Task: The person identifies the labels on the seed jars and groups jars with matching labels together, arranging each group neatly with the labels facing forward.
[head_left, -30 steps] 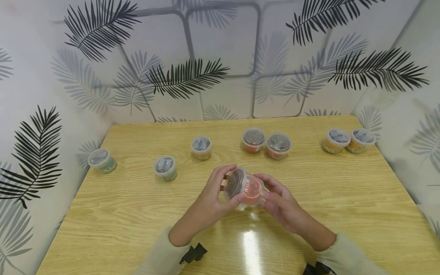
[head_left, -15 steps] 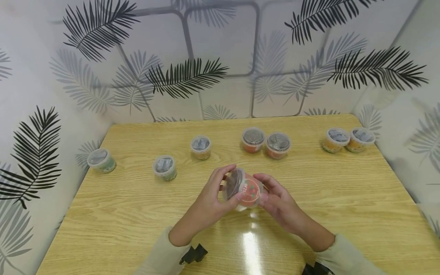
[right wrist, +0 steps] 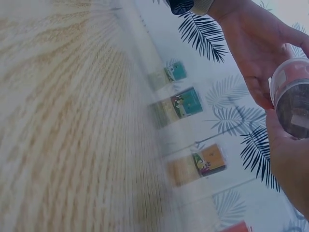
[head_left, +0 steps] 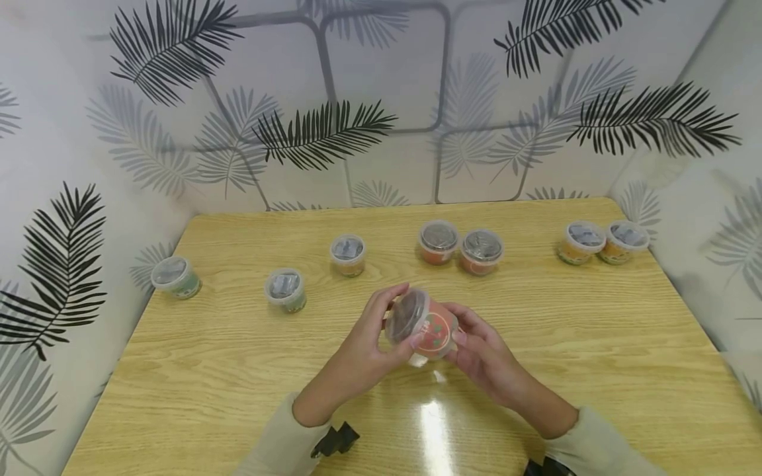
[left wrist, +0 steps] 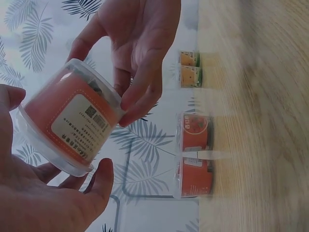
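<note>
A red plastic tub with a clear lid is held tilted above the table, its lid towards the left and a round tomato-like picture on its side. My left hand grips it around the lid end, thumb on the near side. At the base end my right hand pinches it between thumb and fingers. From the left wrist, the tub's printed label with a square code shows. Only part of the tub enters the right wrist view, between both hands.
Two red tubs stand side by side behind the hands. Two yellow-orange tubs are at the back right. An orange tub and two green tubs spread out leftward on the wooden table. A leaf-patterned wall covering borders the table.
The tub has turned slightly between my hands, so its side picture sits a little differently. My right fingers have shifted a bit at the base. The other tubs stay put.
</note>
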Demonstrator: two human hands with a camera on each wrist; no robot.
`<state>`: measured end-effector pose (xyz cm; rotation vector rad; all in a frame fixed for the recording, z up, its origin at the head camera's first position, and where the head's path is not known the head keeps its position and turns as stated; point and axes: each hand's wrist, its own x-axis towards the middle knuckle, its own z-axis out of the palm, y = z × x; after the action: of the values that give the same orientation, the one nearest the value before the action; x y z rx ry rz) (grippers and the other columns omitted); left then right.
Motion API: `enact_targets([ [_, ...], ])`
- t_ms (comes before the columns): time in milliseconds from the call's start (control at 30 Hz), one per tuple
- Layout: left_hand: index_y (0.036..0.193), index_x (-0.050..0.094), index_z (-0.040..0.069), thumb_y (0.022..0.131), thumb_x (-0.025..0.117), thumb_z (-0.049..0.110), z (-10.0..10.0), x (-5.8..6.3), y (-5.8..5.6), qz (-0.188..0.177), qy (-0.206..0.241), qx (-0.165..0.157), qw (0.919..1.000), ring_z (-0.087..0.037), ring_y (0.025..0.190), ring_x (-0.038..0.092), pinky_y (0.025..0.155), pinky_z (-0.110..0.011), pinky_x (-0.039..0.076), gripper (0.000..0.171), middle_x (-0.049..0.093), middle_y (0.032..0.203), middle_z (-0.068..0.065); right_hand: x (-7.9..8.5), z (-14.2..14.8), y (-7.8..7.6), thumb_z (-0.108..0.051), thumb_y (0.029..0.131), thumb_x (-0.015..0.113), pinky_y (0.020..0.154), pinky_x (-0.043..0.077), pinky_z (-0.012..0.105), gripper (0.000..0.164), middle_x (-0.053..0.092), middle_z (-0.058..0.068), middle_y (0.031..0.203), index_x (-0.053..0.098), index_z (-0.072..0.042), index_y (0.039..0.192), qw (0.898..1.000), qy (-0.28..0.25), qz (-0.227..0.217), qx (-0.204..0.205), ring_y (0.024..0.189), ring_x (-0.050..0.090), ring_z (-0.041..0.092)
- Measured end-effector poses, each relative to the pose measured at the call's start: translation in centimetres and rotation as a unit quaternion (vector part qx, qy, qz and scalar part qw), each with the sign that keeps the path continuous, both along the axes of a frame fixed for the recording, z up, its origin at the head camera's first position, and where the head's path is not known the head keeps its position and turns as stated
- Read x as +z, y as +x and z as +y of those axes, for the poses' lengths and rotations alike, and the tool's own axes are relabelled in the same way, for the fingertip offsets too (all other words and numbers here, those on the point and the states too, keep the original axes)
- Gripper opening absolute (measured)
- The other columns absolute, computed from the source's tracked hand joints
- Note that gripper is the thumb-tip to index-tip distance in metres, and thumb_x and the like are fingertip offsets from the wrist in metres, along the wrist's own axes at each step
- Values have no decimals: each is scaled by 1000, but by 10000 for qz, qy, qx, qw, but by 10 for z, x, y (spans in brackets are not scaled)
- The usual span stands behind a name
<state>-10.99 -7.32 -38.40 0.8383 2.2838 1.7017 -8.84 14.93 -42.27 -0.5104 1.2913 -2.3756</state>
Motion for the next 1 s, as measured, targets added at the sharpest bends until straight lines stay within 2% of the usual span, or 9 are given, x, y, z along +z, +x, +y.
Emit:
enact_targets([
  [200, 144, 25, 18, 89, 61, 37, 0, 0, 1, 0, -31, 91, 10000, -18, 121, 36, 96, -38, 41, 69, 27, 142, -1, 0, -1, 2, 2, 95, 31, 98, 41, 34, 44, 33, 12, 134, 30, -3, 138, 9994, -114, 274, -168, 118, 42, 20],
  [400, 143, 28, 15, 87, 64, 35, 0, 3, 2, -68, 85, 196, 9997, -17, 118, 39, 94, -32, 43, 69, 32, 139, 1, -1, -1, 4, 5, 95, 33, 100, 39, 34, 45, 32, 13, 137, 29, -3, 139, 9992, -144, 378, -63, 124, 39, 22],
  [500, 142, 30, 16, 85, 67, 30, -2, 3, 3, -66, 261, 172, 9995, -17, 117, 41, 93, -32, 43, 69, 34, 137, 1, -3, 0, 3, 8, 93, 36, 100, 39, 32, 47, 32, 15, 138, 28, -1, 139, 9990, 44, 453, -5, 125, 37, 22],
  [600, 142, 29, 18, 84, 68, 25, -4, 4, 3, 21, 358, 34, 9993, -18, 117, 41, 94, -34, 42, 70, 34, 138, 0, -3, 2, 3, 6, 93, 39, 102, 36, 30, 48, 31, 14, 140, 28, 0, 139, 9958, 605, 684, -59, 129, 32, 21],
  [733, 143, 28, 19, 82, 71, 25, -6, 4, 3, 211, 258, -108, 9994, -17, 117, 40, 96, -36, 41, 75, 34, 138, -1, 6, 6, 1, 2, 94, 41, 105, 31, 32, 49, 29, 14, 143, 26, 2, 141, 9826, 1364, 1236, -241, 134, 25, 23],
  [867, 143, 27, 18, 79, 75, 30, -6, 3, 2, 328, 42, -92, 9994, -15, 119, 41, 97, -36, 40, 81, 36, 137, 0, 25, 10, -4, 6, 93, 44, 106, 30, 39, 50, 31, 17, 141, 26, 5, 140, 9685, 1627, 1821, -496, 132, 27, 30],
  [933, 143, 27, 16, 77, 76, 32, -5, 1, 1, 435, -107, -97, 9990, -15, 120, 41, 98, -36, 39, 84, 35, 138, -1, 34, 12, -6, 10, 91, 47, 105, 31, 41, 52, 31, 20, 139, 28, 6, 139, 9526, 1911, 2271, -666, 130, 29, 33],
  [1000, 143, 27, 13, 76, 77, 33, -5, -1, 1, 570, -301, -91, 9979, -15, 123, 39, 101, -36, 37, 86, 35, 139, 0, 42, 13, -9, 10, 89, 53, 104, 33, 40, 55, 33, 17, 139, 33, 1, 140, 9288, 2456, 2642, -848, 129, 32, 31],
])
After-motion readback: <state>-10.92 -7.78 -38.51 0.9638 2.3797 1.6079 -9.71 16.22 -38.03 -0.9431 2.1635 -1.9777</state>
